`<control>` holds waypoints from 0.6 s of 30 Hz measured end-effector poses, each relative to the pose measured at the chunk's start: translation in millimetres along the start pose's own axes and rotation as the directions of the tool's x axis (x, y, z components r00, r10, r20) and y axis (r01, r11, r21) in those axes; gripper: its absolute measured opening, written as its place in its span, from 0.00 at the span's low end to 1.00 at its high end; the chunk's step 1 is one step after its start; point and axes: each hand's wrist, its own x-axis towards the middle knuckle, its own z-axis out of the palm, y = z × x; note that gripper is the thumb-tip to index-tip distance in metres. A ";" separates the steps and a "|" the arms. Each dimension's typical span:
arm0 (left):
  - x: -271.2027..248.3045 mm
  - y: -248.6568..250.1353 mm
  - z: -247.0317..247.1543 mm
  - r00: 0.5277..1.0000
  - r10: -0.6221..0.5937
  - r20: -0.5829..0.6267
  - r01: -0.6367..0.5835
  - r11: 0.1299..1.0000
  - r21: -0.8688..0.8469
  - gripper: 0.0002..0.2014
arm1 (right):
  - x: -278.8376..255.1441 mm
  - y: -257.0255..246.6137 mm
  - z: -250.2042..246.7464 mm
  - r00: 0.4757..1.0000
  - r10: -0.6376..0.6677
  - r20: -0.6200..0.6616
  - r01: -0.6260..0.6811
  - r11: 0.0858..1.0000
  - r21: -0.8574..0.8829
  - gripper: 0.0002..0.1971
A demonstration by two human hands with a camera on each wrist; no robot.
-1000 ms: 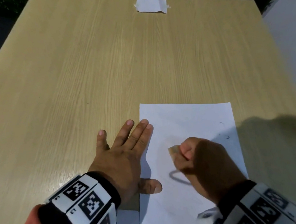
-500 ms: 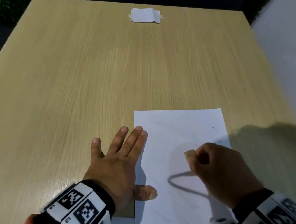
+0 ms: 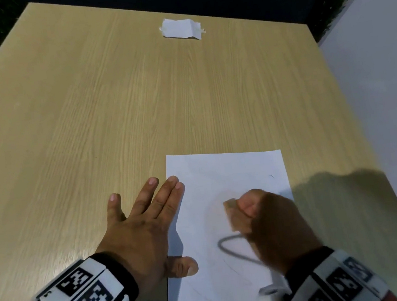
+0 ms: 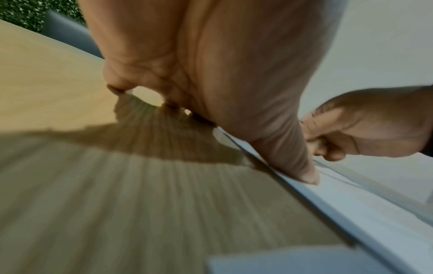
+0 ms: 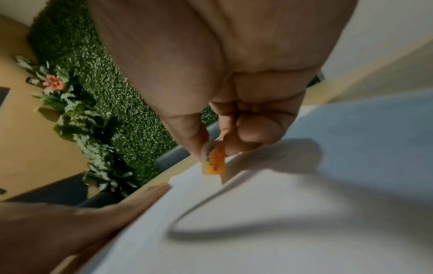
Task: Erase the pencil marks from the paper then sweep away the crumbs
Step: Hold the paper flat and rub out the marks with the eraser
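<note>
- Since the earlier frames my right hand [image 3: 275, 226] has carried the eraser [image 3: 233, 215] back and forth above the dark loop; my left hand [image 3: 142, 231] has stayed flat in place.
- Table [image 3: 112, 116]: light wood grain, bearing everything below.
- Paper [image 3: 223, 172]: white sheet lying flat on the near part of the table, one dark pencil loop [image 3: 226, 247] on it just below the eraser, and a few faint small strokes toward its right edge.
- My left hand: fingers straight and spread, palm down on the table; two fingertips and the thumb press on the paper's left edge.
- My right hand: fingers curled, thumb and fingertips pinching the eraser, its lower end down on the paper.
- Eraser: small block; the right wrist view shows an orange face [image 5: 214, 160].
- Small folded white slip [image 3: 181, 29]: taped near the far edge of the table, well apart from the paper.
</note>
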 end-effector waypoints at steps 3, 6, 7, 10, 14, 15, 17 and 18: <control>-0.2 3.7 -3.6 1.000 -0.024 -0.004 0.024 0.999 0.040 0.59 | -0.5 -36.2 33.8 0.993 -0.090 0.075 0.084 0.993 0.081 0.19; 1.1 4.8 -5.5 0.998 -0.035 0.055 0.033 0.999 0.034 0.58 | 1.4 -37.3 37.2 0.996 -0.077 0.046 0.077 0.997 0.011 0.19; 1.3 4.4 -6.9 0.998 -0.019 0.064 0.018 1.000 0.025 0.57 | 3.4 -29.8 33.5 0.997 -0.060 0.043 0.059 0.998 0.030 0.20; 1.1 2.9 -5.7 0.996 -0.007 0.089 0.005 1.000 0.021 0.56 | 5.3 -17.0 19.4 0.997 -0.034 0.074 0.030 0.998 0.053 0.21; 0.4 1.8 -6.3 0.996 -0.007 0.090 0.004 0.999 0.037 0.61 | 7.1 -22.7 15.2 0.981 0.079 0.177 -0.126 0.953 0.277 0.14; 0.3 1.4 -7.2 0.995 -0.009 0.095 0.005 0.999 0.039 0.62 | 7.5 -21.0 16.0 0.985 0.078 0.156 -0.115 0.963 0.245 0.14; 0.6 2.9 -9.6 0.994 -0.024 0.110 0.020 0.999 0.037 0.65 | 8.3 -15.8 16.5 0.996 0.052 0.073 -0.062 0.988 0.144 0.16; 0.9 4.3 -10.8 0.993 -0.031 0.117 0.027 0.999 0.032 0.66 | 8.6 -14.0 16.9 0.999 0.024 0.039 -0.028 0.993 0.115 0.17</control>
